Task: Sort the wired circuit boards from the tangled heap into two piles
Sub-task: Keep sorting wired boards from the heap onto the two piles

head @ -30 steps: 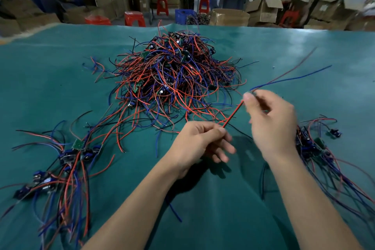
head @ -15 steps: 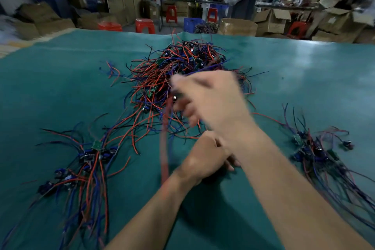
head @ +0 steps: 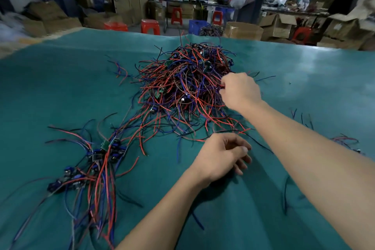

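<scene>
Heap (head: 182, 87) mid-table; right hand (head: 240, 89) pinching wire at right edge.

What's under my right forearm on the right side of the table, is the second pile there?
Partly. Past the right forearm, a few wire ends of the right pile lie on the green table. The forearm covers most of the pile; no boards are visible.

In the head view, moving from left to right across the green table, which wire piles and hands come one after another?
Left sorted pile → left hand → right hand, fingers in the tangled heap → right pile, mostly hidden behind the right forearm.
</scene>
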Available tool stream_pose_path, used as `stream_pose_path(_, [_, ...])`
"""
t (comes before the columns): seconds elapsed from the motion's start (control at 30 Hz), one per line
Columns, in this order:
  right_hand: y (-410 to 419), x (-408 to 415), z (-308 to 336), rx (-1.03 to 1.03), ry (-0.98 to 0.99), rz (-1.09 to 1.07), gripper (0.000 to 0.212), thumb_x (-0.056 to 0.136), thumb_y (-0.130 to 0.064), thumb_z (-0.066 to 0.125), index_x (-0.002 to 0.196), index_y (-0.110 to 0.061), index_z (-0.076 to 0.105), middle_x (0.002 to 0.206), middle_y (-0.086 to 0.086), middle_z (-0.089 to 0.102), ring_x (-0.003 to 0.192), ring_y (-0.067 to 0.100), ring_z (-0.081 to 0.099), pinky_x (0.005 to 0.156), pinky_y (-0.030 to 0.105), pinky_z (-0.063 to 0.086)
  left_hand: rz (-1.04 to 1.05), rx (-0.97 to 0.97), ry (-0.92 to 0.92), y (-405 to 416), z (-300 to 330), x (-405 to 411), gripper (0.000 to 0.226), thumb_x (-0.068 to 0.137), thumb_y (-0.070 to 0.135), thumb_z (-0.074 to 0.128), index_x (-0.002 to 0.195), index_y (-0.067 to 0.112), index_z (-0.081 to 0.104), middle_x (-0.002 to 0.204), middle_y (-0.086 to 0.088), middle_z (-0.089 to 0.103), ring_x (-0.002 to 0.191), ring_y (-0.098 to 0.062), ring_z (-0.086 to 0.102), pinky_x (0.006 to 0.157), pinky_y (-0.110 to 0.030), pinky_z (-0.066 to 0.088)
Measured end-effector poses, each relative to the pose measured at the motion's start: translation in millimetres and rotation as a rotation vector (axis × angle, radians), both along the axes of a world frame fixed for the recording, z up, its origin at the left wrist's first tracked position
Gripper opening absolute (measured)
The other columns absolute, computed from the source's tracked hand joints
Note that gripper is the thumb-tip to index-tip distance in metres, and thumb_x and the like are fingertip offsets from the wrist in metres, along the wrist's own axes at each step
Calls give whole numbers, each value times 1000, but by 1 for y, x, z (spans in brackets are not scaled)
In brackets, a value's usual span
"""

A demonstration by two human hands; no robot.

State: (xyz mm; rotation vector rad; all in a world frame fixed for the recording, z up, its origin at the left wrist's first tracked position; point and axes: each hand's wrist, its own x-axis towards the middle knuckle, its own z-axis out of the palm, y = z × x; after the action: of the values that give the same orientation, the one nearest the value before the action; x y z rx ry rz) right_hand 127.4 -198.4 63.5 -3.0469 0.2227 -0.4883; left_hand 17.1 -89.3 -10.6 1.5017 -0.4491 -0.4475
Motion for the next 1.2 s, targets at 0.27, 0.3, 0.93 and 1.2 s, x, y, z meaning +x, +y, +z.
stream_pose_path(0.27, [-25, -4, 0, 419, -170, 11, 20, 89, -15, 69, 104, -27, 74, 101, 13, 73, 107, 37, 63, 93, 40, 53, 13, -57, 50, 1, 1, 1, 16, 96, -7, 47, 103, -5, 61, 76, -14, 64, 52, -14, 58, 47, -20, 49])
stream_pose_path(0.3, [-29, -9, 2, 474, -191, -1, 25, 86, -14, 70, 107, -27, 73, 96, 10, 75, 106, 33, 65, 95, 39, 53, 22, -74, 63, 2, 1, 1, 16, 96, -7, 48, 103, -5, 61, 76, -14, 64, 52, -14, 58, 47, -21, 50])
stream_pose_path(0.93, [-50, -151, -29, 1137, 615, 454, 24, 67, -14, 72, 90, -12, 79, 54, 10, 64, 40, 8, 39, 40, 17, 26, 312, -310, 242, -1, 2, 8, 26, 108, 26, 35, 113, 8, 52, 78, -8, 68, 52, -16, 60, 36, -21, 42])
stream_pose_path(1.2, [-48, -140, -47, 1200, -16, 286, 16, 84, -35, 80, 82, -20, 75, 72, 9, 74, 50, 10, 54, 44, 17, 38, 227, -200, 77, 1, 0, 3, 5, 97, 3, 57, 102, 2, 55, 69, -8, 63, 53, -13, 59, 46, -20, 45])
